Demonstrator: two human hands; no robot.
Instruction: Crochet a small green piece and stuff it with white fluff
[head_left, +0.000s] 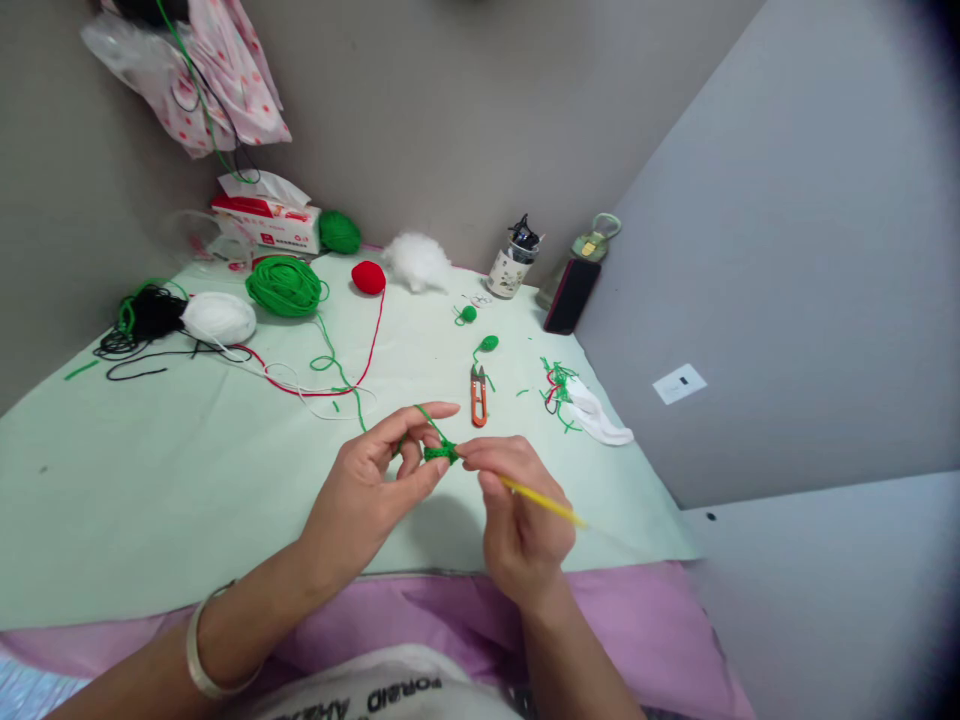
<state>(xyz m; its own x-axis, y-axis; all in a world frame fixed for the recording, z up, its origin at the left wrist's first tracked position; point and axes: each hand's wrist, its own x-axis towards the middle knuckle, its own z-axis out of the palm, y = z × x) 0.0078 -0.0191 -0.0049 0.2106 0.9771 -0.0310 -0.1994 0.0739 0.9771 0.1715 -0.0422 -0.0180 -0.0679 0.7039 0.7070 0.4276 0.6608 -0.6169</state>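
My left hand [379, 480] pinches a small green crocheted piece [440, 452] between thumb and fingers, with green yarn looped over its raised index finger. My right hand [517, 515] is closed round a yellow crochet hook [544, 503] whose tip meets the green piece. The yarn strand runs back across the pale green tabletop [150, 480] to a green yarn ball [285, 286]. Both hands hover just above the table's near edge.
Orange thread snips [478, 395] lie just beyond the hands. Further back are a white yarn ball [219, 317], black yarn [150, 312], a red ball [368, 277], white stuffing [418, 261], a tissue box [266, 224], a jar [512, 262] and yarn scraps on white cloth [589, 408]. Walls close in behind and right.
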